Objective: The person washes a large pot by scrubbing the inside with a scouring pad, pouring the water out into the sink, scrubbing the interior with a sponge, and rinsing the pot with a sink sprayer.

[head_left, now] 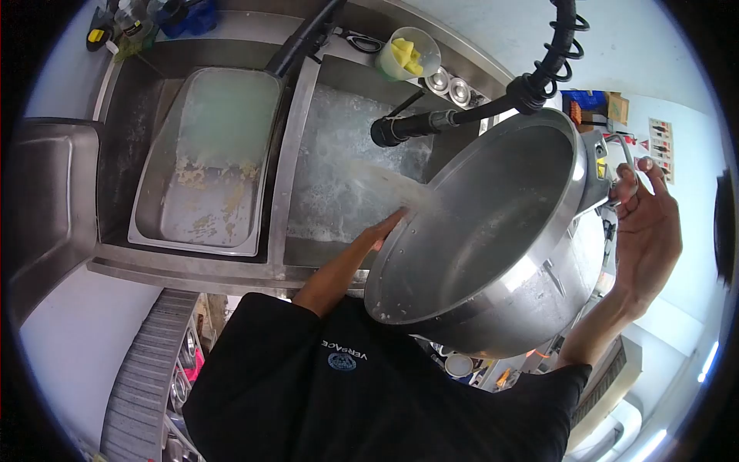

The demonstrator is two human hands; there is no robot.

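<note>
A large metal pot (493, 223) is tilted to the left over the right sink basin (339, 169). Cloudy water (400, 189) runs over its rim into the foamy water there. My right hand (647, 231) grips the pot's side handle (627, 158), fingers curled round it. At the lower left rim, my left hand (387, 229) holds the pot's edge; part of this hand is hidden behind the rim. A black spray faucet (412, 127) hangs over the basin, beside the pot's mouth.
In the left basin lies a deep steel pan (250, 223) with cloudy water and food residue. Behind the sink stand a plastic tub (426, 58) with yellow sponges and two small round metal pieces (449, 85). A coiled hose (548, 61) hangs above.
</note>
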